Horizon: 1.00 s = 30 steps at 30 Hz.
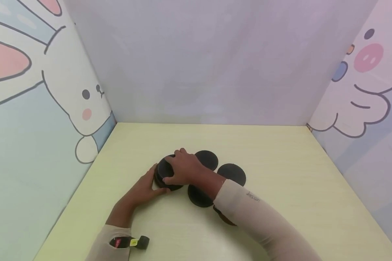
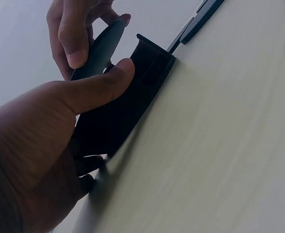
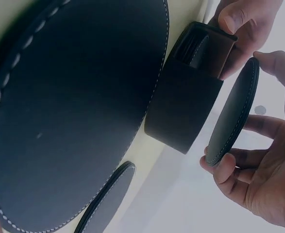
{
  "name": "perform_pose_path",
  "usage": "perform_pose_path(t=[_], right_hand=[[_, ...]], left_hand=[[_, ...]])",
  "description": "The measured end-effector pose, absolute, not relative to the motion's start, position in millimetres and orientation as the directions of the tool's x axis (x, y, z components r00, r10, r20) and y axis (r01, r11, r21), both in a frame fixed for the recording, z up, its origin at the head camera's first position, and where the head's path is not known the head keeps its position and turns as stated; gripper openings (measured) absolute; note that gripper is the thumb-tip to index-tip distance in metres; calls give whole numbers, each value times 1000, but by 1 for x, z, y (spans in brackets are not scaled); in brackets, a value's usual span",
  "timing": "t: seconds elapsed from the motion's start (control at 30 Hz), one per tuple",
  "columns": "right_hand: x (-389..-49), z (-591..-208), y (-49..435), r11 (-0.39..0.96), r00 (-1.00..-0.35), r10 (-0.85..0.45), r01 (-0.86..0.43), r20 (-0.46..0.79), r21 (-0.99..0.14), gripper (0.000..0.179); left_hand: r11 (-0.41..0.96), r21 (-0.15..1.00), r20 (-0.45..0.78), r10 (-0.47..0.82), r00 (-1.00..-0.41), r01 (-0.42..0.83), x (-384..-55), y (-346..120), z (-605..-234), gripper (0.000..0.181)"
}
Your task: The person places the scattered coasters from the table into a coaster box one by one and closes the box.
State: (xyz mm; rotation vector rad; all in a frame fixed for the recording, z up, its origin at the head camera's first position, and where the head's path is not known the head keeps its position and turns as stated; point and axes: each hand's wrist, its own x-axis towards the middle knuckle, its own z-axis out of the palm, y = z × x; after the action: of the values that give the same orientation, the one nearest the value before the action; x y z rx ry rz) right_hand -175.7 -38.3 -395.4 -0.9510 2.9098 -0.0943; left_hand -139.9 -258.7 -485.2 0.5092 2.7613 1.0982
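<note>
My left hand (image 1: 143,190) grips the side of a dark round coaster holder (image 3: 183,104) standing on the table, thumb on the near side. Through the notch in the holder's wall the stitched edge of a coaster (image 3: 198,52) shows inside. Just above the holder's open top, my right hand (image 1: 185,168) holds a round black leather coaster (image 3: 235,112) by its rim, between thumb and fingers. This coaster (image 2: 102,51) is tilted relative to the holder in the left wrist view. From the head, the right hand covers part of both.
Several black coasters lie flat right of the holder: one at the back (image 1: 207,159), one farther right (image 1: 232,174), one nearer (image 1: 198,197). Another dark round piece (image 1: 228,218) is half hidden under the right sleeve. Cartoon-printed walls (image 1: 75,90) border the pale table (image 1: 281,174).
</note>
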Motion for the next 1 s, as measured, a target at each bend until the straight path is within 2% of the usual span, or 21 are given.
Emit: perform_pose_path(t=[0.33,0.77,1.0], right_hand=[[-175,-397,-42,816,-811,-578,-575,-90,-59,72],[-177,-400,-43,814,-811,-580,-580,-74,-26,79],[-178,-394,-35,825,-822,-565,-563,-70,-53,78]], left_hand=[[673,688,16,361,-932,273,-142,-257,-486,111],[664,682,53,373,-926,306,-141,-260,-486,108],[678,675,35,363,-931,290,-140,-260,-484,111]])
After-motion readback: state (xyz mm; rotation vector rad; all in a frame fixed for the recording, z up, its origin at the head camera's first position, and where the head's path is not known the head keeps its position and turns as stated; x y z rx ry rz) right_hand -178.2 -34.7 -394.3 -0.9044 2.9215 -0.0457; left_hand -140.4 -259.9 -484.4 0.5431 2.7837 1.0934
